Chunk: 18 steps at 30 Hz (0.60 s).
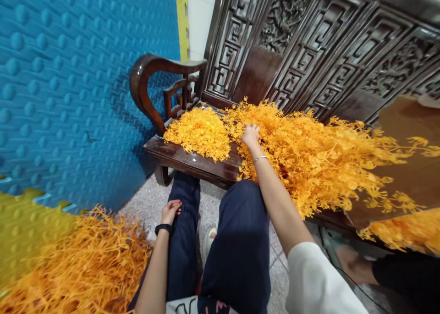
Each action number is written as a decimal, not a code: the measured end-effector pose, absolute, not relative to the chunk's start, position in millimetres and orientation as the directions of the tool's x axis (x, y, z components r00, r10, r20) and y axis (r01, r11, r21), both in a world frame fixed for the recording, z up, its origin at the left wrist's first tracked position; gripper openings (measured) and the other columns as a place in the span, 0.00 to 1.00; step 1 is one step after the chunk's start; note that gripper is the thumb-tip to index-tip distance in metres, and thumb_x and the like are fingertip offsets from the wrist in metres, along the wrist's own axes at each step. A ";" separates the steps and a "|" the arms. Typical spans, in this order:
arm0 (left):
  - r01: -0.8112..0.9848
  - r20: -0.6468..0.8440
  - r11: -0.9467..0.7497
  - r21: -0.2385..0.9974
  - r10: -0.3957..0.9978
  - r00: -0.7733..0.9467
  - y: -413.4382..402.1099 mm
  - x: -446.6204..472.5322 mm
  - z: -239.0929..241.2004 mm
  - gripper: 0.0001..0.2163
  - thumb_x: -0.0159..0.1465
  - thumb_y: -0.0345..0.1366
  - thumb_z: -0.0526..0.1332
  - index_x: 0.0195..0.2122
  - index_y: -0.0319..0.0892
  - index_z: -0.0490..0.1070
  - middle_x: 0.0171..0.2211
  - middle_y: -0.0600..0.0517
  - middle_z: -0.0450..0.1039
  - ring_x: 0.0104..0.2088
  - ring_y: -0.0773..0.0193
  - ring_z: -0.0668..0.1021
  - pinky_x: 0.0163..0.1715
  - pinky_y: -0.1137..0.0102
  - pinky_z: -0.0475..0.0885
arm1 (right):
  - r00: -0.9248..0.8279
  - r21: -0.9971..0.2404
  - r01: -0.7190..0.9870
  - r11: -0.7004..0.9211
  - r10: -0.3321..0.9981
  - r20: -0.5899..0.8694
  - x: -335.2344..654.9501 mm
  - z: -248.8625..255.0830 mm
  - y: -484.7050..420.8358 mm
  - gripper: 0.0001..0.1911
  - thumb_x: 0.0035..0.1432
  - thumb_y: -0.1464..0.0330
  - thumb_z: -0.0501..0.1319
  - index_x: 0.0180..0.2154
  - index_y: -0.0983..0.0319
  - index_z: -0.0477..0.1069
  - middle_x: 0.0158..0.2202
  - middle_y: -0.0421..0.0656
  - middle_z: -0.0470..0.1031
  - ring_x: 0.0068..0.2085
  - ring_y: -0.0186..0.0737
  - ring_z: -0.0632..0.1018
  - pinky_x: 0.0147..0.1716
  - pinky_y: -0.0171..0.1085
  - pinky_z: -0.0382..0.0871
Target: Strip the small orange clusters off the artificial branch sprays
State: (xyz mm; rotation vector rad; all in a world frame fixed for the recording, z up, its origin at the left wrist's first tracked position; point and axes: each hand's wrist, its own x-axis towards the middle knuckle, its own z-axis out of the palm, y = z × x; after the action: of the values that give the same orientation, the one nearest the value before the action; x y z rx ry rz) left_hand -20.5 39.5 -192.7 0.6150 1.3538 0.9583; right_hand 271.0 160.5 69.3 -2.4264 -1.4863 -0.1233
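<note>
My right hand (250,134), with a thin bracelet at its wrist, reaches to the left edge of a large heap of orange-yellow artificial foliage (316,151). Its bent fingers grip sprigs there; the fingertips are partly hidden. Left of it, a smaller mound of short yellow plastic sprigs (201,130) lies on the dark wooden bench (220,168). Against my left knee rests my left hand (171,212), a black band round its wrist. Its fingers are curled together, and whatever they may hold cannot be made out.
A curved wooden armrest (151,82) and a carved backrest (295,43) bound the bench. Blue foam matting (68,75) stands at left. Thin orange stems (89,263) are piled at lower left. Brown cardboard (405,167) and another person's foot (355,263) are at right.
</note>
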 end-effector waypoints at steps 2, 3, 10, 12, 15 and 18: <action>-0.215 -0.523 0.502 0.838 0.850 -0.053 40.8 -20.0 -194.2 0.08 0.43 0.27 0.65 0.26 0.37 0.69 0.17 0.57 0.67 0.16 0.73 0.70 0.16 0.78 0.65 | 0.475 -0.147 0.878 -0.456 0.869 0.139 284.4 67.3 168.5 0.23 0.46 0.79 0.56 0.47 0.68 0.67 0.49 0.57 0.66 0.49 0.49 0.68 0.42 0.39 0.63; -0.217 -0.524 0.502 0.837 0.850 -0.054 41.6 -19.7 -195.0 0.08 0.43 0.27 0.65 0.26 0.37 0.69 0.17 0.57 0.67 0.16 0.73 0.70 0.16 0.78 0.65 | 0.477 -0.143 0.876 -0.461 0.871 0.115 290.8 68.5 173.0 0.20 0.46 0.80 0.56 0.44 0.69 0.69 0.45 0.57 0.69 0.45 0.47 0.70 0.40 0.38 0.63; -0.221 -0.520 0.495 0.841 0.851 -0.072 44.0 -21.8 -199.5 0.08 0.42 0.28 0.65 0.24 0.37 0.69 0.17 0.55 0.68 0.15 0.71 0.70 0.15 0.76 0.65 | 0.459 -0.143 0.888 -0.437 0.849 0.261 321.8 112.6 195.8 0.12 0.49 0.77 0.56 0.38 0.66 0.71 0.40 0.52 0.72 0.40 0.42 0.71 0.39 0.36 0.63; -0.222 -0.501 0.472 0.853 0.860 -0.095 43.3 -23.0 -199.0 0.07 0.43 0.30 0.64 0.24 0.37 0.69 0.18 0.54 0.68 0.16 0.70 0.70 0.15 0.75 0.66 | 0.443 -0.155 0.896 -0.416 0.817 0.369 328.1 127.5 195.9 0.12 0.50 0.76 0.55 0.38 0.65 0.70 0.41 0.52 0.71 0.41 0.42 0.71 0.40 0.37 0.63; -0.220 -0.437 0.395 0.892 0.878 -0.194 42.9 -22.7 -195.0 0.07 0.46 0.33 0.61 0.26 0.38 0.68 0.20 0.54 0.69 0.15 0.71 0.69 0.15 0.75 0.65 | 0.419 -0.202 0.907 -0.369 0.752 0.508 340.5 143.1 191.6 0.10 0.49 0.75 0.56 0.36 0.66 0.70 0.38 0.51 0.72 0.39 0.43 0.71 0.38 0.38 0.63; -0.202 -0.348 0.298 0.933 0.889 -0.297 43.9 -18.9 -187.3 0.08 0.48 0.37 0.59 0.29 0.40 0.67 0.22 0.56 0.68 0.16 0.72 0.68 0.17 0.75 0.64 | 0.403 -0.227 0.915 -0.334 0.737 0.542 352.4 151.2 186.0 0.10 0.48 0.75 0.55 0.35 0.66 0.70 0.36 0.49 0.72 0.37 0.42 0.71 0.38 0.38 0.63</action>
State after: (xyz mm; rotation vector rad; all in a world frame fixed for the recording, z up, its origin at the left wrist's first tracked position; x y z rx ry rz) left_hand -18.9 43.9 -187.3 0.6712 1.4689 1.2507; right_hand 352.4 186.0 151.2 -2.1666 -1.4056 -0.4733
